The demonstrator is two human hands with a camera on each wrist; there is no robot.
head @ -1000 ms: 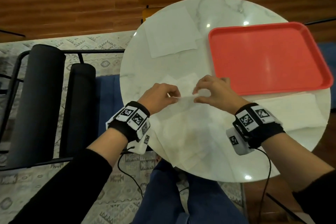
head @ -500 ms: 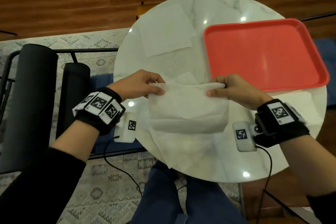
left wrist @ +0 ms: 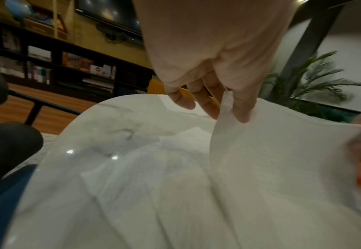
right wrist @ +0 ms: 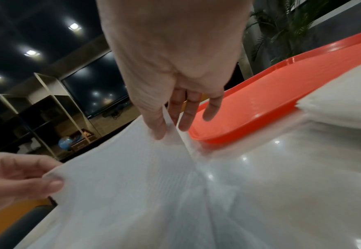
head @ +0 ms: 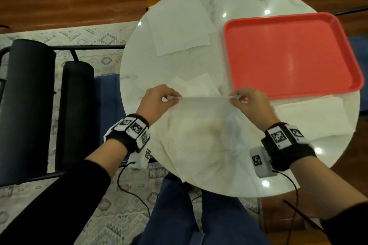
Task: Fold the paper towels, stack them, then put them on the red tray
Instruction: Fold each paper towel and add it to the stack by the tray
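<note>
I hold a white paper towel [head: 203,123] stretched above the round marble table [head: 139,69]. My left hand [head: 169,100] pinches its left top corner and my right hand [head: 238,99] pinches the right top corner. The wrist views show the same towel [left wrist: 281,151] [right wrist: 122,176] hanging from thumb and fingers. More loose towels [head: 191,155] lie under it near the front edge. A folded-looking towel [head: 196,85] lies just beyond my hands. The red tray [head: 288,53] sits at the right with nothing on it.
A flat towel [head: 179,26] lies at the table's far left. More white towels [head: 310,115] lie at the right, in front of the tray. A black framed chair with dark cushions [head: 25,105] stands left of the table. My legs [head: 189,215] are under the front edge.
The hands, close together a second ago, lifted a towel and spread apart. It hung doubled half a second ago and now hangs open as one stretched sheet.
</note>
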